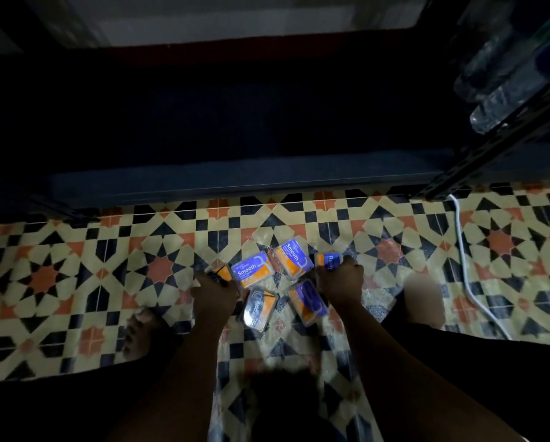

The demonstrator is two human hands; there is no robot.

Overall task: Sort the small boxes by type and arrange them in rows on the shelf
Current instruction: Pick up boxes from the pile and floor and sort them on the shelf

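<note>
Boxes (268, 282) lay clustered on the tiled floor (76, 266), none visible on the dark shelf (235, 183), so sorting had barely begun. Left hand (214, 291) and right hand (340, 279) each gripped one box.

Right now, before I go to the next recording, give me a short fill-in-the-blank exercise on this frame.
1. The small boxes lie on the patterned ____.
2. Two boxes between the hands show the word ____.
3. The right hand grips a box at the pile's ____ edge.
4. The white cable lies on the ____ side of the frame.

Missing words: floor; Smooth; right; right
</note>
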